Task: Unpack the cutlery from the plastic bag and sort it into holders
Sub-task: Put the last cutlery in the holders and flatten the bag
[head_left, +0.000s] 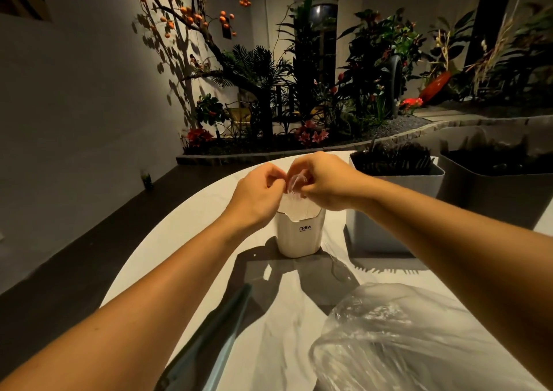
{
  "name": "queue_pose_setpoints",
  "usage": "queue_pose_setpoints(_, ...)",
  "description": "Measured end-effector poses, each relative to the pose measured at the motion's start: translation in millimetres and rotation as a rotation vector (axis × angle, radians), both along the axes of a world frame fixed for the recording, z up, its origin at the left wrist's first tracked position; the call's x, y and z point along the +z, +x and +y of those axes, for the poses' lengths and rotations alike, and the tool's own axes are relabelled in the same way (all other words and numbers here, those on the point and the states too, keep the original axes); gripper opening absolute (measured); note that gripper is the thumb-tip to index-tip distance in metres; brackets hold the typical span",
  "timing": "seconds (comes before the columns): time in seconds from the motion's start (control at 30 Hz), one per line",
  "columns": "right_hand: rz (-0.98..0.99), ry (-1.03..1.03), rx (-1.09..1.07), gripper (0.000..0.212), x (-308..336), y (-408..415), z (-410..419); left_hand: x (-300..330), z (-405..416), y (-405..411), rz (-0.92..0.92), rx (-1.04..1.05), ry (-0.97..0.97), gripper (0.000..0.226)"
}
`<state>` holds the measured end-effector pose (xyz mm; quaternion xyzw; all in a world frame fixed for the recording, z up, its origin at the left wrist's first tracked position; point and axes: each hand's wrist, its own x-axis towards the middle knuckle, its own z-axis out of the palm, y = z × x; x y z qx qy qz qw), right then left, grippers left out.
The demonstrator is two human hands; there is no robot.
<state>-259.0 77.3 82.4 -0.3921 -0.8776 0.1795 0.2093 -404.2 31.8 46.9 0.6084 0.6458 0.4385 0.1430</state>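
White marble-look stone made up the table (191, 220), and at its left part we saw only shadow and a dark flat strip (209, 336) lying near the lower edge. Our left hand (257, 193) reached forward with its fingers curled, pinching the near edge of a small clear plastic wrapper (294, 182). Directly under both hands stood a white holder (299, 235) printed with the letters CRBW, upright on the table, with white pieces packed inside it up to its rim; what those pieces were we could not tell. Our right hand (326, 181) met the left above that holder, its fingers and thumb likewise curled and pinching the same wrapper from the other side, so the wrapper was held between the two hands. Just right of the white holder a clear plastic spoon (336, 263) lay flat on the table. Further right a grey square holder (398, 205) stood full of black cutlery (392, 158), handles down and tips up, and beside it a second, darker holder (496, 199) held more dark pieces that were too dim to make out. At the lower right the crumpled clear plastic bag (404, 339) rested on the table, well apart from the hands.
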Motion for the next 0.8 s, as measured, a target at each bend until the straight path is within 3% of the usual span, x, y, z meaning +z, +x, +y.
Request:
queue_pose_setpoints(0.23, -0.097, 0.224, -0.045, 0.016, -20.4, 2.5, 2.7, -7.3, -5.8, -0.4, 0.173, 0.005, 0.091, 0.014)
queue_pose_setpoints(0.4, -0.2, 0.159, -0.024, 0.032, -10.2, 1.8, 0.0, -8.8, -6.4, -1.9, 0.22, 0.056, 0.042, 0.009)
queue_pose_setpoints(0.5, -0.165, 0.139, -0.053, 0.041, -6.7, 5.5, -2.5, -6.6, -5.8, 0.8, 0.252, 0.122, 0.042, 0.011)
queue_pose_setpoints(0.67, -0.058, 0.253, -0.104, 0.007, 1.4, 22.0, -16.9, -0.9, -14.8, 13.3, 0.202, 0.155, 0.17, 0.016)
queue_pose_setpoints(0.8, -0.156, 0.058, -0.097, 0.017, 4.9, 40.4, -39.0, -1.1, -39.1, 37.3, 0.162, 0.04, 0.288, 0.004)
